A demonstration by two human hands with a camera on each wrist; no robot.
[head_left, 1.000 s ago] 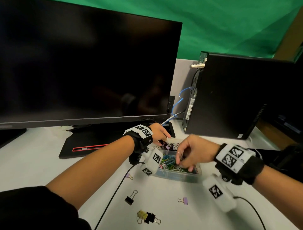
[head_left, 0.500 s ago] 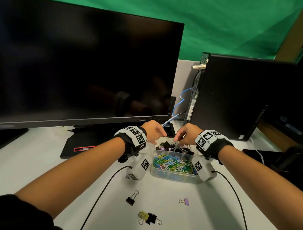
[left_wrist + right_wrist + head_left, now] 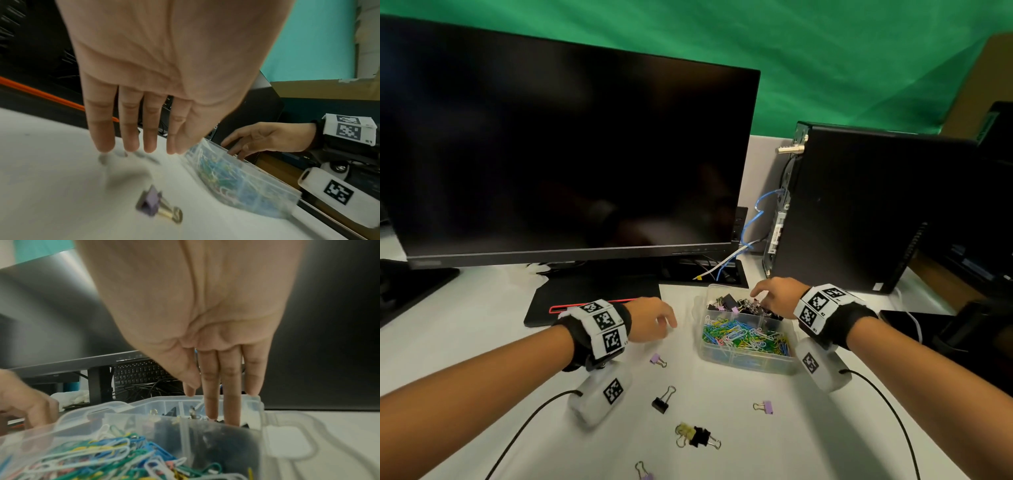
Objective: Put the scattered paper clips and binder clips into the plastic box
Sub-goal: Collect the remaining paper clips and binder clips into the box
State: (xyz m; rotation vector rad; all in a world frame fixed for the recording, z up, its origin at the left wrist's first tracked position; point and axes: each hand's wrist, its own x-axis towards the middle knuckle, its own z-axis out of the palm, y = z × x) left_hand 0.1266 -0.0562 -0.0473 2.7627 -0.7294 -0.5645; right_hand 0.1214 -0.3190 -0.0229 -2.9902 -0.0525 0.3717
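Foreground: loose binder clips (image 3: 661, 401) lie scattered on the white counter (image 3: 465, 342).
Left hand (image 3: 650, 322): fingers straight, empty, above the counter.
Right hand (image 3: 777, 296): fingers extended into the plastic box (image 3: 746, 356), over its binder clips; paper clips (image 3: 743, 337) fill the near compartment.

The plastic box (image 3: 748, 358) is clear and glossy; the monitor (image 3: 571, 154) screen is glossy black.
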